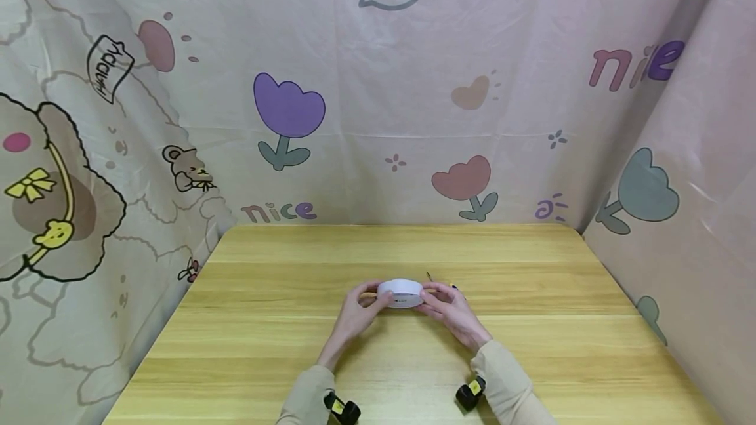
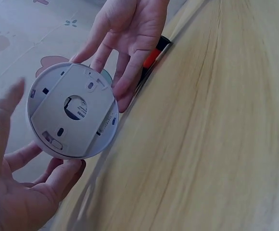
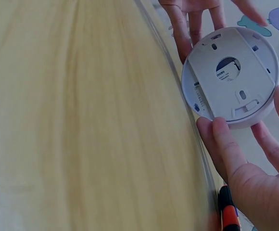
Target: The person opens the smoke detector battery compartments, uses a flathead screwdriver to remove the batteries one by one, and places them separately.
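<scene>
A round white smoke detector (image 1: 400,287) is held between both hands, just above the table. Its back, seen in the left wrist view, carries a flat mounting plate (image 2: 57,103) with slots and a round central hole; a printed label shows through the hole. My left hand (image 1: 357,312) holds the left edge, fingers at the rim. At the opposite edge, my right hand (image 1: 451,313) grips the rim between thumb and fingers. Behind the right hand lies a screwdriver with a red and black handle (image 3: 229,211), mostly hidden by that hand in the head view.
The wooden table (image 1: 266,346) spreads out around the hands. Printed curtains (image 1: 378,84) hang along its back and both sides. Small black wrist devices (image 1: 470,393) sit at both sleeve cuffs.
</scene>
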`<state>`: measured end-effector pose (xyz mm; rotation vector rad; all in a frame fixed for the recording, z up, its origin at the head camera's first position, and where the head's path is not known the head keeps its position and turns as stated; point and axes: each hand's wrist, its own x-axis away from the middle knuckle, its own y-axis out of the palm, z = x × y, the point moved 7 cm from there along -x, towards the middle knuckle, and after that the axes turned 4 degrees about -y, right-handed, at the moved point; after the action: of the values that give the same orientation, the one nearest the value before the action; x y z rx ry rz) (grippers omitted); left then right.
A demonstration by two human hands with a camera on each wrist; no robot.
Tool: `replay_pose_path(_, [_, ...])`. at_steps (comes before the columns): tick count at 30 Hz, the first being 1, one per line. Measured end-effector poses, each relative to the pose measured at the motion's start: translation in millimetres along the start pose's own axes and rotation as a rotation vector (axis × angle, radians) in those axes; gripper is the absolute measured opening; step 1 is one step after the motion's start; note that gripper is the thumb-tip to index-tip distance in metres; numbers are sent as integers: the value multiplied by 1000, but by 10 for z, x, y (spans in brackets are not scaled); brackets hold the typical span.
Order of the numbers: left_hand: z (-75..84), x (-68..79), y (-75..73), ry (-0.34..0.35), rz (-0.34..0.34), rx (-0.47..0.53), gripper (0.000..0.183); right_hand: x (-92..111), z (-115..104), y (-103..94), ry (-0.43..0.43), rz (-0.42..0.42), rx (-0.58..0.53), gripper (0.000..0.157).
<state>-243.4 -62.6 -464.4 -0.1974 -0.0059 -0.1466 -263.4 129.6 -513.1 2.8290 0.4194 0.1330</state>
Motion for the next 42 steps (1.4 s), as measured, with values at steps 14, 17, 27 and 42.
replay_pose_path(14, [-313, -156, 6, 2, -23, -36, 56, 52, -32, -7, -10, -32, 176, 54])
replay_pose_path(17, [-337, -156, 12, -13, -66, -58, 63, 50, -46, -21, -33, -35, 251, 57])
replay_pose_path(27, [-301, -127, 7, 1, -148, -23, 75, 36, -44, -2, -67, -131, 312, 65])
replay_pose_path(42, [-337, -120, 47, 82, -184, -57, 89, 47, -113, 122, -167, -195, 460, 91])
